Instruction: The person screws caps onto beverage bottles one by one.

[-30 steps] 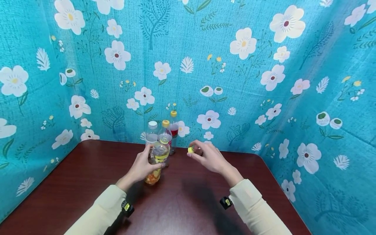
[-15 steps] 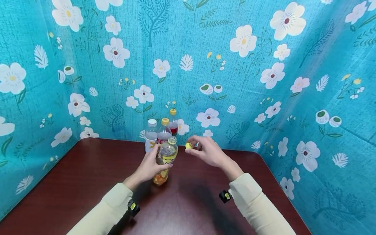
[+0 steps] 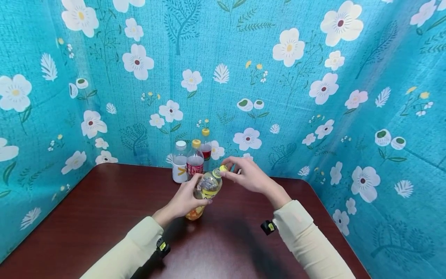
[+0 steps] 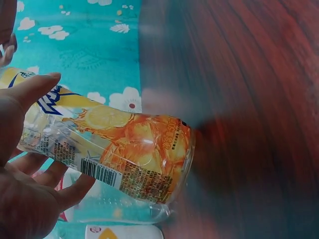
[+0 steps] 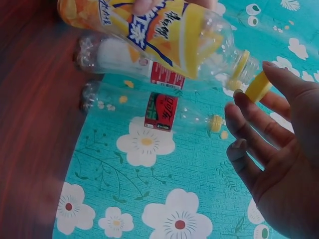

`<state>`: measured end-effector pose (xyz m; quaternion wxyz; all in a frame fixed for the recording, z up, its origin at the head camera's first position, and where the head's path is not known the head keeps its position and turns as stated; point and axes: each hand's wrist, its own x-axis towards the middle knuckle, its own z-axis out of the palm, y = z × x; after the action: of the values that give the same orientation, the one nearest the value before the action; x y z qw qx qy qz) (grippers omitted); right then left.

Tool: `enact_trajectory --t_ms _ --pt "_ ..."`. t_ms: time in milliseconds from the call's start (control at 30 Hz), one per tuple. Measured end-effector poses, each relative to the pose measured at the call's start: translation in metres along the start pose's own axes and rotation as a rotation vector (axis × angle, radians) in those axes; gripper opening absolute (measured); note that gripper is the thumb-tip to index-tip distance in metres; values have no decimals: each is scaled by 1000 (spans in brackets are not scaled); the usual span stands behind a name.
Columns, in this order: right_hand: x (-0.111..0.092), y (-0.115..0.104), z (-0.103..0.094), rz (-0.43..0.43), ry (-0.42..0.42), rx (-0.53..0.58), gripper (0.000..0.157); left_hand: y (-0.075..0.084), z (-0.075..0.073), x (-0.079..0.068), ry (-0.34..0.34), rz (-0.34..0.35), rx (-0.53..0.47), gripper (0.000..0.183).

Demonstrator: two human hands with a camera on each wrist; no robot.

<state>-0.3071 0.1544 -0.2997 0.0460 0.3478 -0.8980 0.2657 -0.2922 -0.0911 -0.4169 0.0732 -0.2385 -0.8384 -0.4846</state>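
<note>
My left hand (image 3: 184, 197) grips a clear plastic bottle (image 4: 144, 149) with a yellow and orange label of lemon slices. The bottle leans to the right in the head view, its open neck towards my right hand (image 3: 249, 176). Between thumb and fingers the right hand pinches a yellow bottle cap (image 5: 259, 86). In the right wrist view the cap is tilted and right by the mouth of the neck; whether they touch I cannot tell. The left wrist view shows the thumb on one side of the bottle and fingers on the other.
Behind the held bottle stand a white-capped bottle (image 3: 179, 166), a yellow-capped bottle with a pink-red label (image 3: 195, 162) and another yellow-capped bottle with a red label (image 5: 161, 111). They stand near the back edge of the dark wooden table (image 3: 104, 217), before a blue flowered cloth (image 3: 223, 97).
The left hand has carried the bottle to the right and tilted it towards the right hand. The cap, held apart from the bottle before, is now at its neck.
</note>
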Motion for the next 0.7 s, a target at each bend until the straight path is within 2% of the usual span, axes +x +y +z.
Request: enact_trajectory --t_ms 333,533,700 --pt "-2 3 -14 -10 -129 45 29 8 7 3 -52 27 15 76" --pt "-1 4 -21 -105 -152 -14 32 9 9 4 -57 53 33 74" --pt "1 1 -25 -134 -165 -88 28 8 12 5 -57 69 46 74"
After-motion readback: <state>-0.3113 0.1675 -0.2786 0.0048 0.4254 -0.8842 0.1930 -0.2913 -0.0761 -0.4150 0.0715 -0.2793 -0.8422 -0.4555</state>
